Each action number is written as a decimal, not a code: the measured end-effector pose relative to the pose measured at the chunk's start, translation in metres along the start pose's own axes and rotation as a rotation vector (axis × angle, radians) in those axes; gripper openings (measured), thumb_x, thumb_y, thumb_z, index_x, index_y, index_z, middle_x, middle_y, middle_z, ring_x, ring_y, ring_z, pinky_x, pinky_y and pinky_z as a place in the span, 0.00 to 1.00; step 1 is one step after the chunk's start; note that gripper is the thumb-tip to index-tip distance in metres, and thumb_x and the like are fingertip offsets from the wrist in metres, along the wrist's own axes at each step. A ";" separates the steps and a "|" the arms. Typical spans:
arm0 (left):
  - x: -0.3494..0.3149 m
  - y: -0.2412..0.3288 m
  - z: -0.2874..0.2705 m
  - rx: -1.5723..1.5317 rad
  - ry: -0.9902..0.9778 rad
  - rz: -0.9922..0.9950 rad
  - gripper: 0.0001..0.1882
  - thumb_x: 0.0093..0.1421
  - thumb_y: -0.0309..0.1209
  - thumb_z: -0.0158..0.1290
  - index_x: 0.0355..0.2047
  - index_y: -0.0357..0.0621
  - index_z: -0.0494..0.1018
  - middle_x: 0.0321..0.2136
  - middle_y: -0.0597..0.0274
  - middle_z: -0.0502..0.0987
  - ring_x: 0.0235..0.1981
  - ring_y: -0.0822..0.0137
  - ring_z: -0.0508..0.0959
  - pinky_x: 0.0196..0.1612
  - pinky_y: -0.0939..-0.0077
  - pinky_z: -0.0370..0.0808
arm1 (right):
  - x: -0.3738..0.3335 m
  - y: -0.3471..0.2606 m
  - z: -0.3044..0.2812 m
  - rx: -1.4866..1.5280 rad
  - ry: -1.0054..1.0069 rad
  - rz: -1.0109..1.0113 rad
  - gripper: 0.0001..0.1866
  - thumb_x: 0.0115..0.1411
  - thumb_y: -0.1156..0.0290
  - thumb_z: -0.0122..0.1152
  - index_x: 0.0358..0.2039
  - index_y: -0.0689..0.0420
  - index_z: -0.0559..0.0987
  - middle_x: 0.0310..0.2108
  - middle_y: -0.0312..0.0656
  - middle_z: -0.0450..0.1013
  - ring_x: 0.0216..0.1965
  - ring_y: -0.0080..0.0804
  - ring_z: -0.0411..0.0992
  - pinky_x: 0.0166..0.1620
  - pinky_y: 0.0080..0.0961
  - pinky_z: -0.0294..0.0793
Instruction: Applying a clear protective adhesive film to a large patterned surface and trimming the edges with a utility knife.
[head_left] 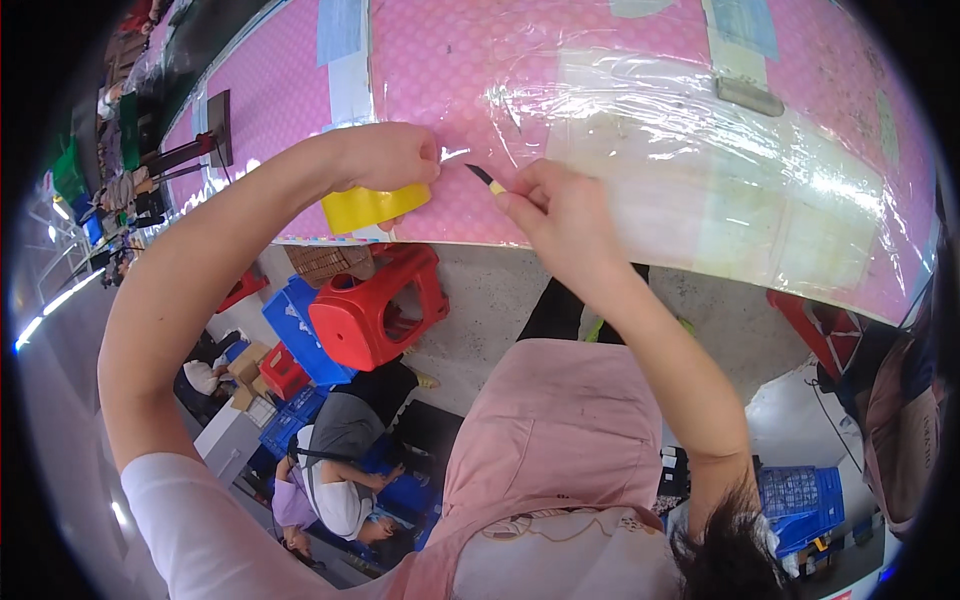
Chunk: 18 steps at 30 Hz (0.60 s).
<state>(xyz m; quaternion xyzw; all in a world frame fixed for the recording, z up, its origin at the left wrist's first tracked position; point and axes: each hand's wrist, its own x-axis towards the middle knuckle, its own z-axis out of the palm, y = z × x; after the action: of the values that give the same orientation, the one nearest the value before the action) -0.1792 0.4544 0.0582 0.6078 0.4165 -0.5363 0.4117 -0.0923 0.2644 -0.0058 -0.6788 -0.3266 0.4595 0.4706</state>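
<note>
My left hand (385, 155) is closed at the near edge of a pink table mat under clear film (455, 85). It holds a roll of yellow tape (372, 208), and a fingertip shows below the band. What its thumb and forefinger pinch is hidden. To its right, my right hand (565, 210) grips a small knife (482, 175) with a dark pointed blade and a pale yellow part by the fingers. The blade points toward my left hand, a short gap away from it.
A pale sheet (700, 170) lies under the film at right, near a small greyish bar (750, 96). A dark stand (218, 128) is at far left. Below the table edge are a red stool (365, 320) and blue crates (800, 505). People (340, 490) sit behind.
</note>
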 end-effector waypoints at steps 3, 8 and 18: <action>0.003 0.003 -0.001 -0.021 0.005 0.042 0.12 0.58 0.31 0.44 0.39 0.37 0.63 0.28 0.51 0.73 0.18 0.60 0.76 0.18 0.67 0.76 | -0.002 0.004 0.012 0.000 0.078 -0.053 0.07 0.50 0.72 0.60 0.24 0.63 0.75 0.20 0.52 0.72 0.25 0.50 0.73 0.31 0.40 0.71; 0.003 0.009 -0.002 -0.004 0.010 0.004 0.10 0.58 0.29 0.44 0.37 0.35 0.62 0.27 0.51 0.73 0.17 0.60 0.76 0.18 0.67 0.76 | 0.010 0.000 0.018 -0.078 0.050 -0.074 0.09 0.52 0.71 0.60 0.26 0.65 0.76 0.18 0.49 0.72 0.21 0.38 0.73 0.26 0.31 0.70; -0.013 -0.036 -0.006 0.171 0.124 0.037 0.07 0.58 0.29 0.45 0.34 0.38 0.64 0.22 0.54 0.72 0.16 0.63 0.76 0.18 0.69 0.74 | 0.057 -0.007 -0.022 -0.206 0.266 -0.183 0.13 0.54 0.64 0.60 0.28 0.63 0.77 0.21 0.45 0.74 0.23 0.33 0.72 0.28 0.26 0.69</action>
<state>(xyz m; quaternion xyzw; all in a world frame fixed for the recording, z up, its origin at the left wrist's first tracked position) -0.2126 0.4711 0.0697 0.6803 0.3827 -0.5235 0.3416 -0.0513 0.3088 -0.0145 -0.7455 -0.3671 0.2850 0.4777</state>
